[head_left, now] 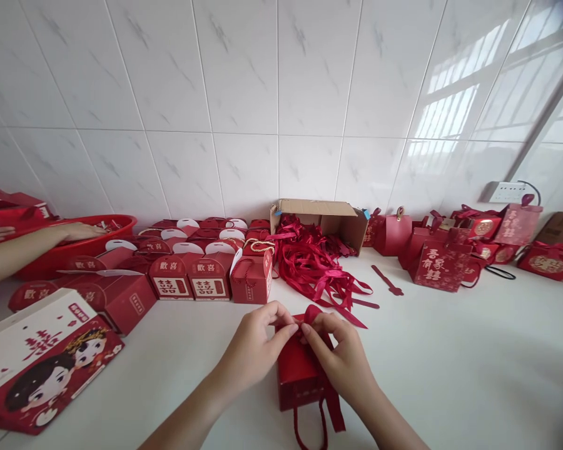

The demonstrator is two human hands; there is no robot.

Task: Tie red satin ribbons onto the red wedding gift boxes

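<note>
Head view takes in a white surface [450, 350] against a tiled wall, crowded with red wedding packaging. At the left edge lies a flat printed carton [42, 362] with a cartoon couple, and behind it a red basin [75, 250] into which another person's hand [77, 231] reaches. Rows of finished boxes [201, 262] stand in the middle back; beside them an open cardboard box [323, 219] lies on its side and spills a heap of ribbons [319, 262] onto the surface. Further red bags [443, 259] cluster at the right.

Nearest the camera stands one small red box [296, 375], just in front of the ribbon heap. A ribbon [312, 312] crosses its top and trails down its front. Left hand [253, 350] and right hand [344, 362] meet over the lid, each with thumb and forefinger closed in a pinch grip on the ribbon, fingertips nearly touching.

By the look of it, the step in hand is tying the ribbon on top of the box; whether a knot or loop is formed already is hidden by the fingers. The next move probably calls for even tension from both hands while the box stays upright, since it is light and could tip or slide.
</note>
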